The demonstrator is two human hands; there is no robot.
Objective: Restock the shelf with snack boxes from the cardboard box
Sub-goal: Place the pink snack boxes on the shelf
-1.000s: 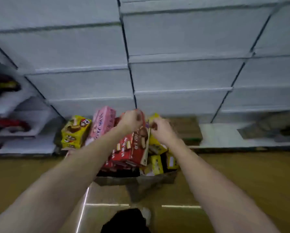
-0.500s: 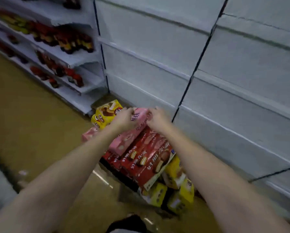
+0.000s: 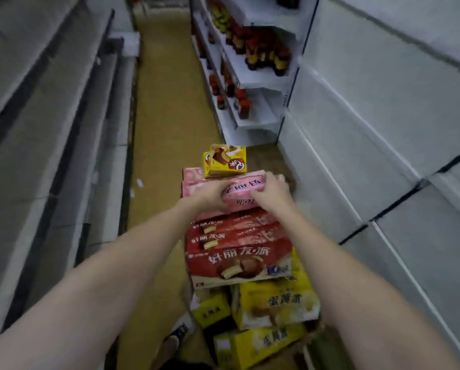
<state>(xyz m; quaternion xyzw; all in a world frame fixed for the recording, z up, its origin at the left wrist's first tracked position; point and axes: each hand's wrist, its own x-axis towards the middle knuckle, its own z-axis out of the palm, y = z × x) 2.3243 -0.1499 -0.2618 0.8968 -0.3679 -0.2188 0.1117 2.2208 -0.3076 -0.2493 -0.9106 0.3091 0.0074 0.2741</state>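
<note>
A heap of snack boxes fills the cardboard box (image 3: 313, 340) on the aisle floor; little of the carton shows. My left hand (image 3: 210, 194) and my right hand (image 3: 270, 190) both grip a pink snack box (image 3: 243, 186) at the top of the heap, one hand at each end. Below it lie red pie boxes (image 3: 237, 259), and nearer me yellow boxes (image 3: 275, 303). A small yellow box (image 3: 227, 160) stands at the far end. Bare white shelves (image 3: 370, 134) run along the right.
Farther along the right, shelves (image 3: 253, 76) hold dark bottles with red and yellow labels. Grey shelving (image 3: 50, 129) lines the left side. The tan aisle floor (image 3: 167, 102) runs ahead between them. A shoe (image 3: 175, 340) shows at the bottom.
The view has swung left, down the aisle. Both hands have settled onto the pink box, each gripping one end.
</note>
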